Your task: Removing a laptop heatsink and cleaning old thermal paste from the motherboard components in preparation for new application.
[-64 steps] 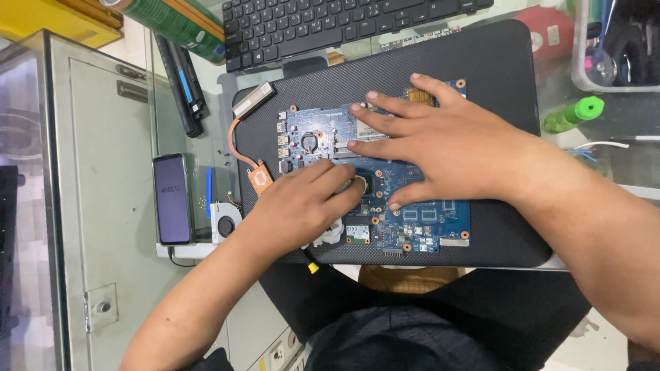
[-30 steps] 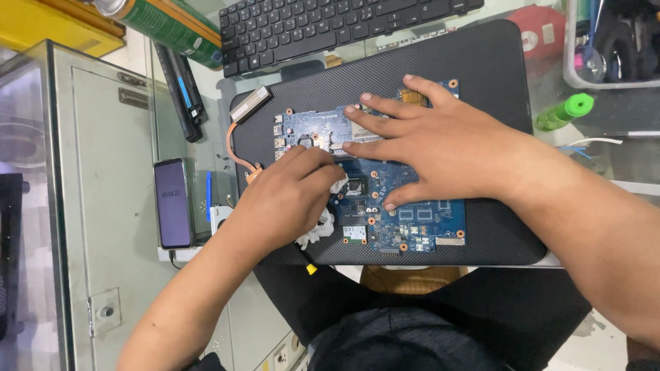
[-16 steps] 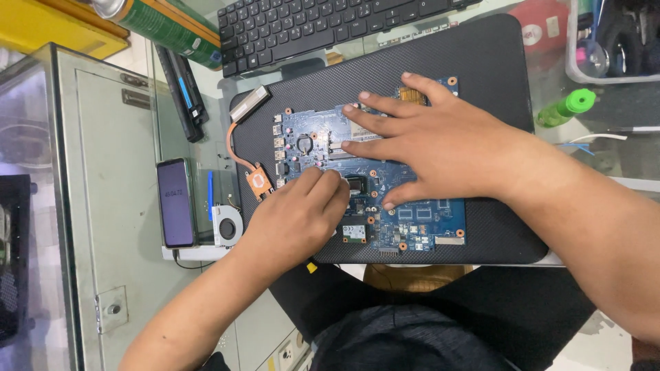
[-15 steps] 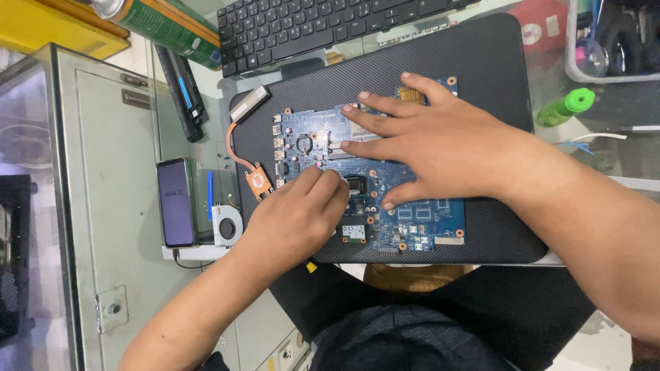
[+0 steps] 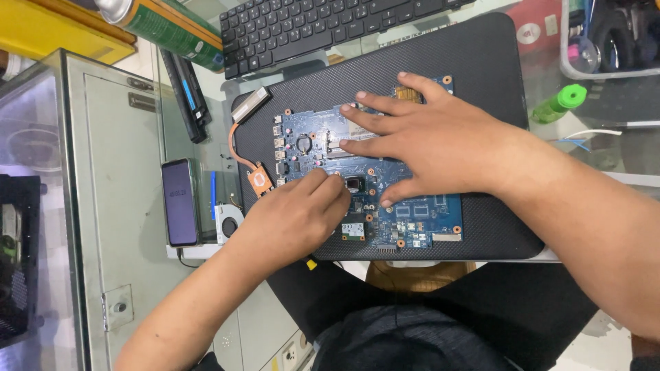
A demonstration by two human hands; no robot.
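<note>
A person is sitting at a glass-topped desk, looking down at a blue circuit board (image 5: 371, 178) that is lying flat on a black textured mat (image 5: 474, 62) in the middle of the desk. The right hand (image 5: 433, 141) is resting palm-down on the upper right part of the board, fingers spread wide and holding nothing, pressing the board flat. The left hand (image 5: 292, 220) is curling over the board's lower left part, its fingertips bunched near a small dark square chip (image 5: 355, 184); whether anything is pinched between them cannot be told. A copper heat pipe (image 5: 240, 148) is curving off the board's left edge, with a small round fan (image 5: 227, 221) lying just beyond it. Left of the mat a dark smartphone (image 5: 180, 201) is lying face-up. A black keyboard (image 5: 309, 27) is sitting above the mat, a black laptop battery (image 5: 185, 96) is lying beside it, and a green spray can (image 5: 161, 24) is lying at the top left. A green bottle (image 5: 560, 103) is lying at the right.
</note>
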